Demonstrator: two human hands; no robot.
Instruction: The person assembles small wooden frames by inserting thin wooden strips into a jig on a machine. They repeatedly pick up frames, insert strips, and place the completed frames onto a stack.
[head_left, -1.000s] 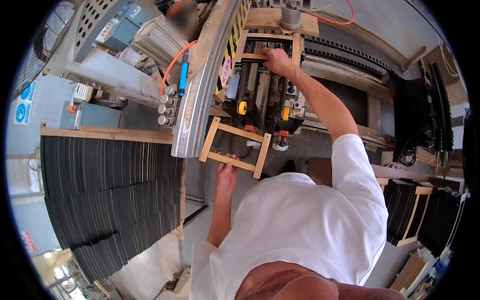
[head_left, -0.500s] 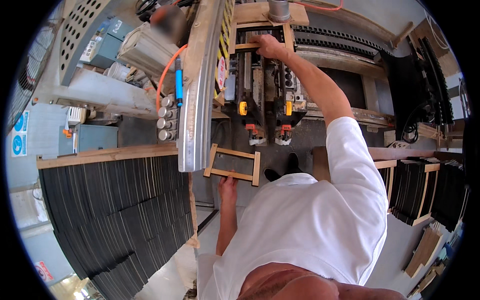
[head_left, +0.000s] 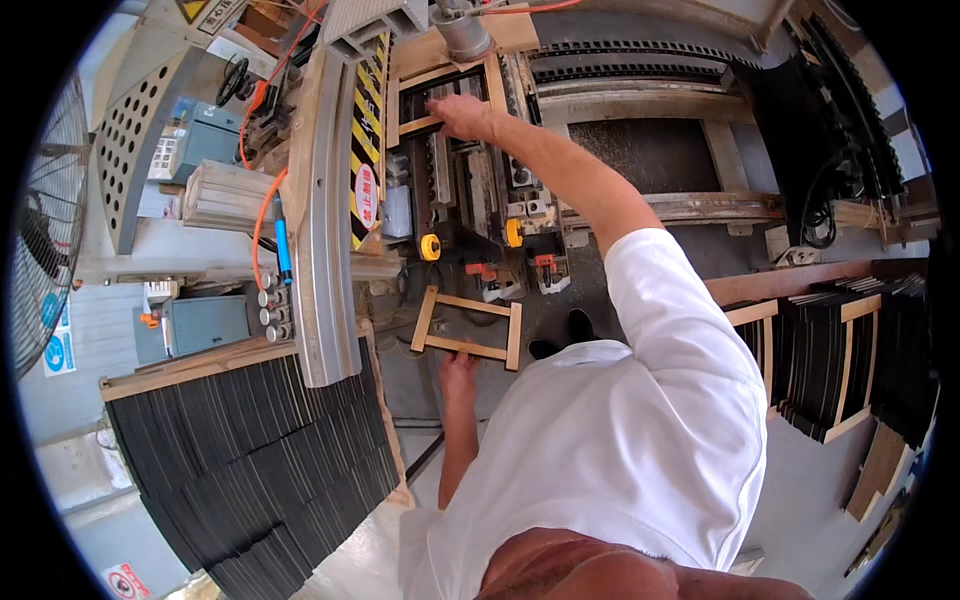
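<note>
In my left hand [head_left: 458, 378] is a small rectangular frame of light wood with dark edges [head_left: 488, 351]. My fingers close around its near rail, and it hangs tilted above the floor in front of my body. My right arm stretches forward to the machine. There my right hand [head_left: 466, 117] closes on the near rail of a second wooden frame [head_left: 418, 127], which lies on the machine bed. A grey metal cylinder [head_left: 464, 38] stands over that frame's far side. The tips of my right fingers are partly hidden.
A silver metal beam [head_left: 325, 250] with a striped warning strip runs along the machine's left side. Large stacks of black-edged slats [head_left: 250, 450] stand at the left. More frames [head_left: 815, 350] are stacked at the right. Yellow knobs [head_left: 430, 247] face me.
The view has swung to the right, so the machine and beam appear further left and lower. Both hands keep their hold on their frames.
</note>
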